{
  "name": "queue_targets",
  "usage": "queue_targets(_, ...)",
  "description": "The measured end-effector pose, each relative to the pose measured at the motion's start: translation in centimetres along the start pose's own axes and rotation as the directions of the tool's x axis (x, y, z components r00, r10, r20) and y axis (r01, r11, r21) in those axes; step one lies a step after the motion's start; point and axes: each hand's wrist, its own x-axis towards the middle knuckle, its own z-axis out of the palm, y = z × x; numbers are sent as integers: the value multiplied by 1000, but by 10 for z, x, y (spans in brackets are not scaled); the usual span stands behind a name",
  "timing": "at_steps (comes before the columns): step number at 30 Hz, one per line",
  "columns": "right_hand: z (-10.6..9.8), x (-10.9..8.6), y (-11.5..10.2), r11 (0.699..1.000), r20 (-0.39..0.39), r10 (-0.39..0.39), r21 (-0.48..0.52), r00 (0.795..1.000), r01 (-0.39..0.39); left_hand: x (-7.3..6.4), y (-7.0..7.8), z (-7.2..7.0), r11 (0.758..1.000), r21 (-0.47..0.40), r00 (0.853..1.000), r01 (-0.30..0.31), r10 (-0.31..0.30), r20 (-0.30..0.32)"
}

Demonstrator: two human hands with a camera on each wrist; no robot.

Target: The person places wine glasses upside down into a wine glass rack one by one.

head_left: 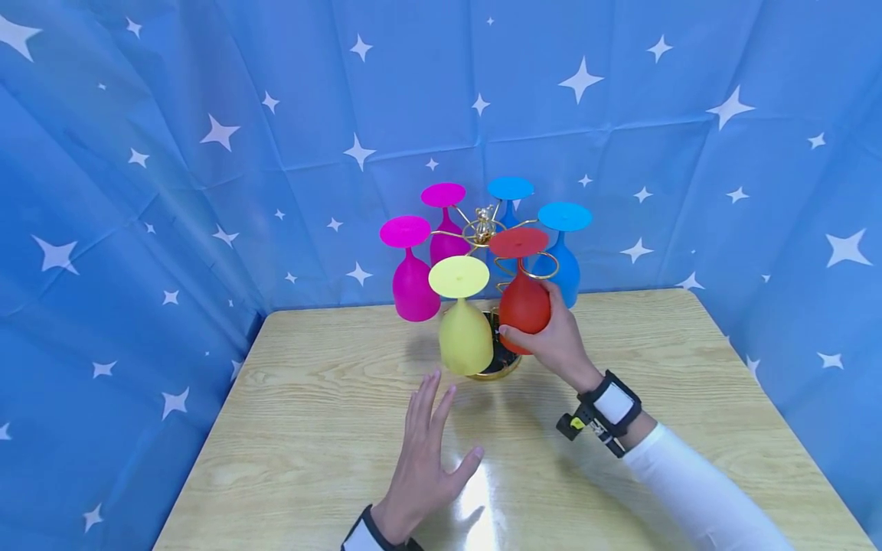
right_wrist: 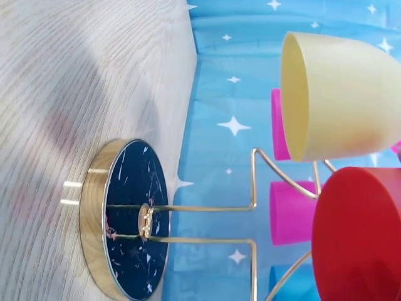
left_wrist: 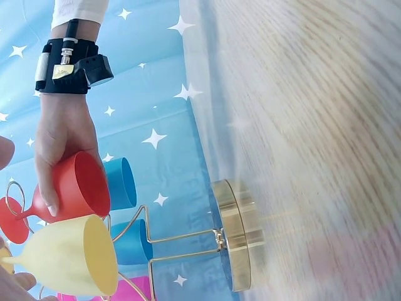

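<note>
My right hand (head_left: 563, 344) grips the bowl of a red plastic goblet (head_left: 525, 302), which hangs upside down at the front right of a gold wire glass rack (head_left: 544, 265). Beside it hangs a yellow goblet (head_left: 466, 340), also foot up. My left hand (head_left: 423, 463) is held in front of the yellow goblet with fingers straight and thumb spread, holding nothing. In the left wrist view, the left fingers (left_wrist: 25, 280) appear in front of the yellow goblet's stem; whether they touch it I cannot tell. The right hand is mostly out of the right wrist view.
Two magenta goblets (head_left: 416, 287) hang on the rack's left, two blue goblets (head_left: 566, 268) on its right. A small gold bear (head_left: 485, 223) tops the rack. Its round gold-rimmed base (right_wrist: 94, 232) stands on the wooden table (head_left: 310, 421), before a blue starry cloth (head_left: 276, 61).
</note>
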Motion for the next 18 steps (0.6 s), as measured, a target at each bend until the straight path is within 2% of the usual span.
queue_targets(7, -8, -3, 1, 1000, -22, 8, -8, 1000, -8, -2, 2, 4, 1000, -2, 1000, -18, 18, -18)
queue_targets(18, -16, -8, 13, 999, -76, 28, -24, 997, -30, -2, 3, 5, 1000, -11, 1000, -15, 15, -11)
